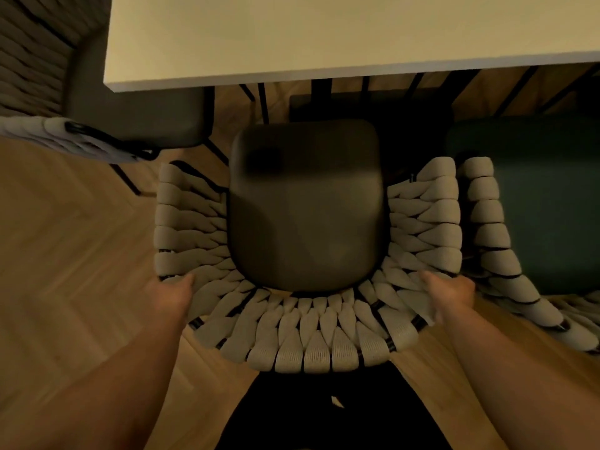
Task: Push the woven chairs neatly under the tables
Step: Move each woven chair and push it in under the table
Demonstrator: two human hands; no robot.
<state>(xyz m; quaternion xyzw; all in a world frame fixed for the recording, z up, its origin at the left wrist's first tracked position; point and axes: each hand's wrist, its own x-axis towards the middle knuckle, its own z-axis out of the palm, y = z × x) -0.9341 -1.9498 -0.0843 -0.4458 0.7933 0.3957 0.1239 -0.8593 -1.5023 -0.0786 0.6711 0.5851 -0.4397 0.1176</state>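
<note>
At six o'clock from the cream rectangular surface (324, 34), left hand (172, 292) and right hand (449, 292) each close their grip on the beige rope-woven chair (324, 345) symmetrically, likely for a straight push.

Both bare forearms reach forward and down from the lower corners, angling inward toward each other. The left hand (172, 295) grips the rear left curve of the woven chair (324, 347) at its back rim, thumb lying on top; the right hand (451, 295) grips the rear right curve likewise, fingers hidden beneath the rim
</note>
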